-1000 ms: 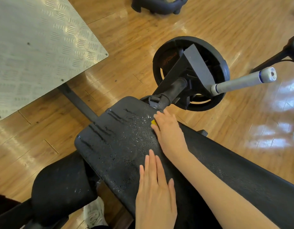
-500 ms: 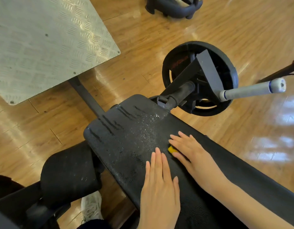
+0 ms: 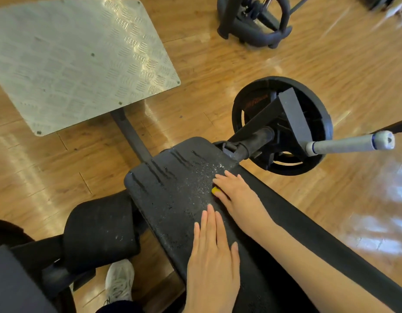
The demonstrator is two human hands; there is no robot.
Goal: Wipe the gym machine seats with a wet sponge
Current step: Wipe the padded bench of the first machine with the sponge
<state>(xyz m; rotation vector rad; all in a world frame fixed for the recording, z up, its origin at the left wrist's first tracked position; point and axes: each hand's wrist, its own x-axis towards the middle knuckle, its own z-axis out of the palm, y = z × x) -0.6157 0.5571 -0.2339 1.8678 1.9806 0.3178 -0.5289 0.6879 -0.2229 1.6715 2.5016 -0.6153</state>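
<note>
Left hand (image 3: 212, 263) lies flat, fingers straight and together, on the black padded seat (image 3: 173, 195) at 6 o'clock. Just beyond it, right hand (image 3: 237, 195) presses a yellow sponge (image 3: 215, 190), mostly covered, fingers extended over it. Seat surface shows water droplets and wet streaks. White sneaker (image 3: 119, 283) stands at 7 o'clock beside a roller pad (image 3: 100, 231). Weight plate (image 3: 283, 125) sits at 2 o'clock, checker-plate footplate (image 3: 78, 62) at 11.
</note>
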